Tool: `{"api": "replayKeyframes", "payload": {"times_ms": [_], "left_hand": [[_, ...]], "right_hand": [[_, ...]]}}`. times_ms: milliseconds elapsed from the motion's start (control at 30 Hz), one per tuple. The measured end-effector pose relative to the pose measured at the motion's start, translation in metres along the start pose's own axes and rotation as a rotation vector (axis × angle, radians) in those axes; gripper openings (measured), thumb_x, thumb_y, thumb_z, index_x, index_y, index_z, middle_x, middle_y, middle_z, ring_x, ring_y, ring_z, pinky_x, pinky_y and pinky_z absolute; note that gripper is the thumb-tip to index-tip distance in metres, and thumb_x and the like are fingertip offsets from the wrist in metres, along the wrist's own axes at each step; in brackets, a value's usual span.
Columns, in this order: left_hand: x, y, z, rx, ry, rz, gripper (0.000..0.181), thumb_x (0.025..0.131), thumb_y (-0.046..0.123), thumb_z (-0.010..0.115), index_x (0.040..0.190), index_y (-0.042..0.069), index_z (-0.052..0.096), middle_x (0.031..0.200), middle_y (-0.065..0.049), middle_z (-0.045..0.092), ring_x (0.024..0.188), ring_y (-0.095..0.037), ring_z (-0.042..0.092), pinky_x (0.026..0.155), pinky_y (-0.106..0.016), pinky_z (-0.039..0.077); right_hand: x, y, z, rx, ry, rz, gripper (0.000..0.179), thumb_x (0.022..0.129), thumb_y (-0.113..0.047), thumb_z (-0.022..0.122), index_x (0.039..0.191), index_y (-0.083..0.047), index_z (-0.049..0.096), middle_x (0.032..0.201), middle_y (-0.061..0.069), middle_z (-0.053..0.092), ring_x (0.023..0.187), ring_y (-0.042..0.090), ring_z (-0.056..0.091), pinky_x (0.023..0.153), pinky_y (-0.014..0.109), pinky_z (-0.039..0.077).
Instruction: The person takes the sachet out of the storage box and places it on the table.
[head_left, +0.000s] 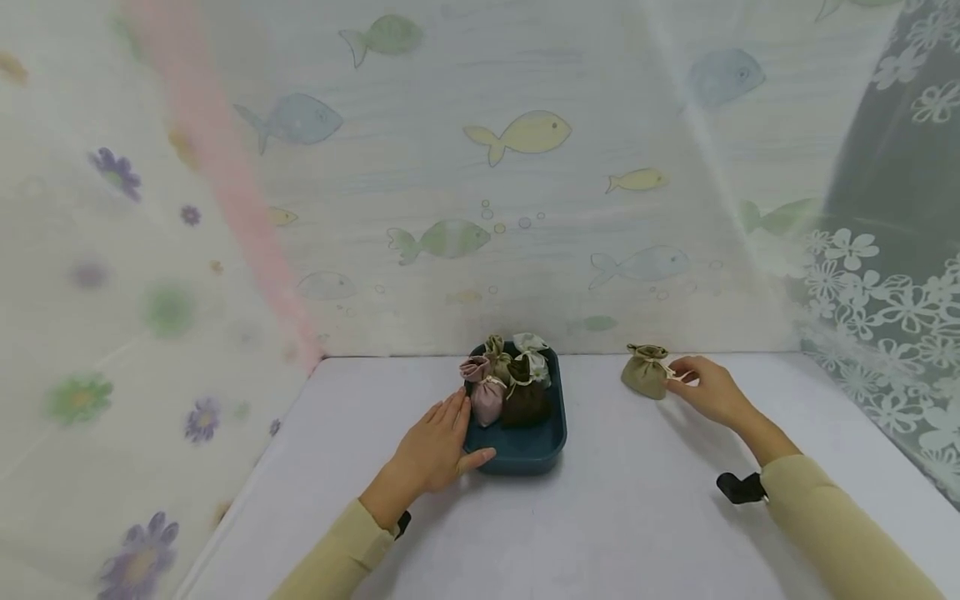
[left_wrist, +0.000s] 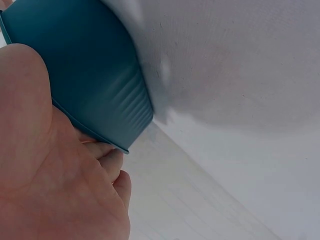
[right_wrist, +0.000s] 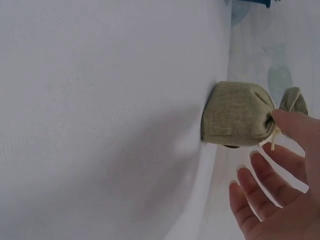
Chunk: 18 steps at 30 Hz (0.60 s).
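Along the left side of a dark teal tray (head_left: 517,462) lies my left hand (head_left: 431,446), fingers extended against its wall and thumb at the front rim. The left wrist view shows this hand (left_wrist: 65,170) against the tray's ribbed side (left_wrist: 100,65). To the right, an olive drawstring pouch (head_left: 645,375) stands upright on the table. My right hand (head_left: 708,387) is at its right side, by the tie. In the right wrist view the thumb of this hand (right_wrist: 280,200) overlaps the neck of the pouch (right_wrist: 235,112); the other fingers are spread, apart from the thumb.
Inside the tray sit several small drawstring pouches: pink (head_left: 489,402), dark brown (head_left: 525,404), olive (head_left: 497,354) and white (head_left: 536,362). A white cloth (head_left: 600,517) covers the table. Behind it hangs a fish-patterned curtain (head_left: 525,275); a lace panel (head_left: 885,333) hangs at the right.
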<state>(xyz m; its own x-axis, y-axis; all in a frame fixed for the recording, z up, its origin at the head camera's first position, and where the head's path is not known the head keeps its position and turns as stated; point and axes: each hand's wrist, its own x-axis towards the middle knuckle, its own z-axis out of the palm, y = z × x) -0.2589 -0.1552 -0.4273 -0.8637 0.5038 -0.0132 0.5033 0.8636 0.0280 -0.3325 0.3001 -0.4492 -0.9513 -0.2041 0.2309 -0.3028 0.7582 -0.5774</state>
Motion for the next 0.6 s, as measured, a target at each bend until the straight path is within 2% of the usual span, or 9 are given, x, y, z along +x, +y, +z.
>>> {"api": "replayKeyframes", "payload": {"times_ms": [100, 200, 433, 600], "left_hand": [[0.001, -0.001, 0.003, 0.015, -0.015, -0.012, 0.093, 0.103, 0.066, 0.040, 0.158, -0.008, 0.027, 0.167, -0.024, 0.021, 0.155, -0.035, 0.023, 0.124, -0.048, 0.024], [0.004, -0.003, 0.006, 0.021, -0.005, -0.015, 0.094, 0.102, 0.068, 0.038, 0.158, -0.007, 0.026, 0.167, -0.022, 0.020, 0.155, -0.033, 0.022, 0.125, -0.047, 0.023], [0.004, -0.002, 0.006, 0.042, -0.010, -0.030, 0.095, 0.101, 0.069, 0.040, 0.158, -0.006, 0.029, 0.167, -0.022, 0.022, 0.155, -0.034, 0.024, 0.124, -0.047, 0.025], [0.002, 0.001, 0.004, 0.034, -0.007, -0.032, 0.094, 0.102, 0.068, 0.041, 0.158, -0.007, 0.030, 0.167, -0.022, 0.023, 0.154, -0.034, 0.024, 0.124, -0.047, 0.026]], "right_hand": [[-0.003, -0.003, -0.001, 0.004, -0.014, 0.007, 0.039, 0.099, -0.016, 0.068, 0.124, 0.013, 0.060, 0.120, 0.031, 0.064, 0.108, 0.046, 0.061, 0.089, 0.059, 0.052], [-0.006, -0.007, -0.002, 0.010, -0.016, -0.004, 0.038, 0.098, -0.016, 0.068, 0.124, 0.011, 0.061, 0.119, 0.030, 0.064, 0.108, 0.046, 0.061, 0.089, 0.060, 0.051], [-0.012, -0.017, 0.003, 0.037, -0.009, -0.068, 0.034, 0.098, -0.012, 0.068, 0.123, 0.010, 0.063, 0.119, 0.027, 0.065, 0.106, 0.042, 0.063, 0.088, 0.057, 0.053], [-0.013, -0.028, 0.006, 0.050, -0.009, -0.106, 0.034, 0.098, -0.012, 0.070, 0.122, 0.010, 0.064, 0.118, 0.024, 0.067, 0.105, 0.039, 0.063, 0.082, 0.047, 0.054]]}}
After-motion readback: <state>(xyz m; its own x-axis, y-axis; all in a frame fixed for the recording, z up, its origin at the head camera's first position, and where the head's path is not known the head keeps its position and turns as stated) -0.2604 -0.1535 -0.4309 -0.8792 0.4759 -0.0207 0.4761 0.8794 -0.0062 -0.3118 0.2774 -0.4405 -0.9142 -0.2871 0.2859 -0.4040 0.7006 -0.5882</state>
